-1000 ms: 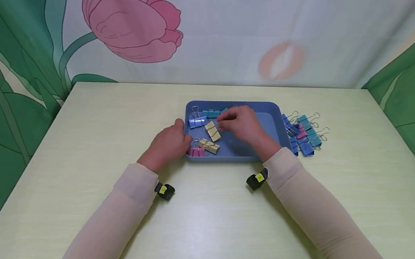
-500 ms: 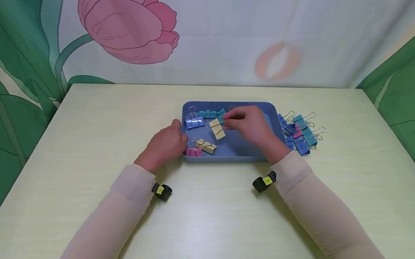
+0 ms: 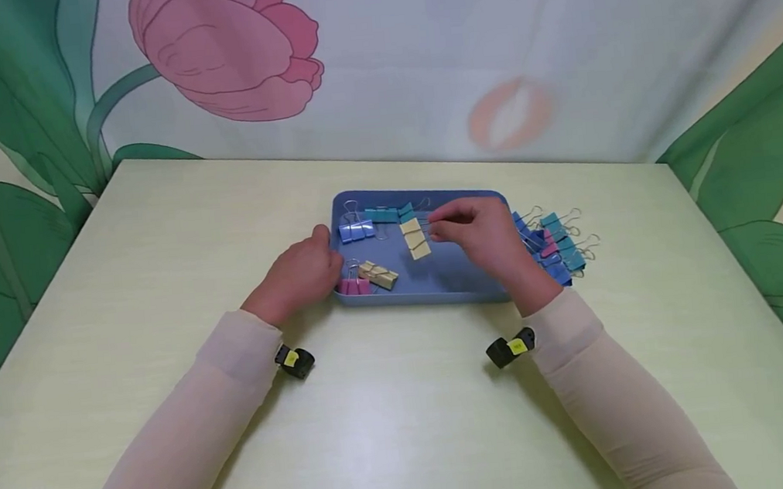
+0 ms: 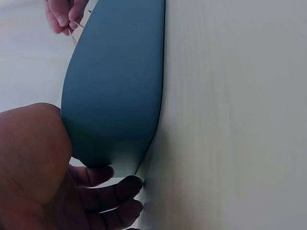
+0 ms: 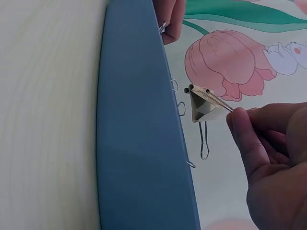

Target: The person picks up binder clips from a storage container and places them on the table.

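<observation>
My left hand (image 3: 296,278) grips the left end of the blue tray (image 3: 431,298), with fingers curled at its wall in the left wrist view. My right hand (image 3: 485,238) pinches a wire handle of a pale yellow binder clip (image 3: 415,238). In the right wrist view, this clip (image 5: 204,108) hangs above the tray rim, its other handle pointing down. Inside the tray's left part are a shiny blue binder clip (image 3: 357,231), two teal clips, one of them a teal binder clip (image 3: 380,215), a pink binder clip (image 3: 355,286) and another yellow binder clip (image 3: 378,274).
To the tray's right, a cluster of several blue, teal and pink binder clips (image 3: 562,243) lies on the pale wooden table (image 3: 392,415). A flower-printed curtain (image 3: 404,65) hangs behind the table.
The right hand has lifted the yellow binder clip and moved it right, away from the other clips on the tray's left side. The left hand keeps its hold on the tray.
</observation>
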A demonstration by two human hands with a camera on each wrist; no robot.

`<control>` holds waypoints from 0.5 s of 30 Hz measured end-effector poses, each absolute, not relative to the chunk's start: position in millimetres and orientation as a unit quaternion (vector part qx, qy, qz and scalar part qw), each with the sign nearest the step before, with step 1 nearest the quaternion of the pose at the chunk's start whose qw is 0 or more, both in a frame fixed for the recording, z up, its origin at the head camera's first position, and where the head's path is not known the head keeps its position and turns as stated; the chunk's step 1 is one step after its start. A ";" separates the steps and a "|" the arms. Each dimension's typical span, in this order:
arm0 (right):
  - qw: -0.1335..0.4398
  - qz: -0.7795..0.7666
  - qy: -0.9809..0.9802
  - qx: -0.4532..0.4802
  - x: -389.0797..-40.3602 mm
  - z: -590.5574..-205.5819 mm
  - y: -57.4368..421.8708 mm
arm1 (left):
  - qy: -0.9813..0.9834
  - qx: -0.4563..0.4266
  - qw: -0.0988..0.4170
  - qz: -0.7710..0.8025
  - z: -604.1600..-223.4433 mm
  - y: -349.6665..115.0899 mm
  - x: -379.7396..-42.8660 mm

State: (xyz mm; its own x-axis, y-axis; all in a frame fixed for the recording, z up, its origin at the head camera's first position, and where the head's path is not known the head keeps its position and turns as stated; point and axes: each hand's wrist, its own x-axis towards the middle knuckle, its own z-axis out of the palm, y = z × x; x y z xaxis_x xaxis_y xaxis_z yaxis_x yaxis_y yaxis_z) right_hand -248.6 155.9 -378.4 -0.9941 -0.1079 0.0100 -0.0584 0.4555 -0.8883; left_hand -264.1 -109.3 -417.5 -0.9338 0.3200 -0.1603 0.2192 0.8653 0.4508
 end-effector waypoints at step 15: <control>-0.015 -0.549 0.836 -0.014 -231.0 -374.0 187.7 | 0.958 0.147 0.117 0.217 -419.0 -109.6 -265.7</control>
